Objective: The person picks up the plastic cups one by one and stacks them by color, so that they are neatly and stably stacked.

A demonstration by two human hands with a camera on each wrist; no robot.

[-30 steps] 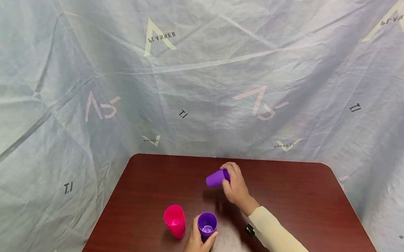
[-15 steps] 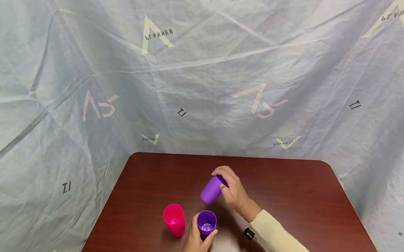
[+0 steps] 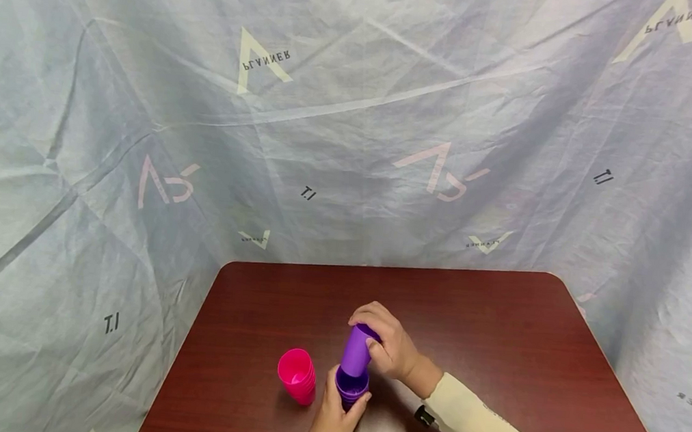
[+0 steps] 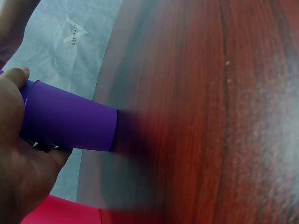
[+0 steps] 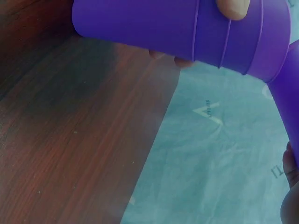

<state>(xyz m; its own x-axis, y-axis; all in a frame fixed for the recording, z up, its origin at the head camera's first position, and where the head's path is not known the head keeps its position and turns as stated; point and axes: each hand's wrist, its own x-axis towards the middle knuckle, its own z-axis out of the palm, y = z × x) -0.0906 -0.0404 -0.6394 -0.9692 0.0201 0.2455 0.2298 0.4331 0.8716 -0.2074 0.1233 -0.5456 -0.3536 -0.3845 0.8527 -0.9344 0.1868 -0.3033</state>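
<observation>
My left hand (image 3: 332,424) grips a stack of nested purple cups (image 3: 350,396), which stands upright on the table with its mouth up. In the right wrist view several rims show along the cup stack (image 5: 140,25). My right hand (image 3: 392,349) holds a single purple cup (image 3: 357,353) near its rim, fingers over the far side and thumb on the near side. This cup tilts base-down, its lower end right at the stack's mouth. Left of the left hand stands a stack of pink cups (image 3: 297,375), partly seen in the left wrist view.
The dark red-brown wooden table (image 3: 264,305) has rounded far corners. A wrinkled grey sheet (image 3: 345,229) with printed letters hangs behind it and at both sides. A small black device (image 3: 424,416) sits at the right wrist by the cream sleeve (image 3: 476,419).
My right hand has brought the single purple cup down and nearer, turning it from almost sideways to base-down over the purple stack. My left hand and the pink cups have stayed put.
</observation>
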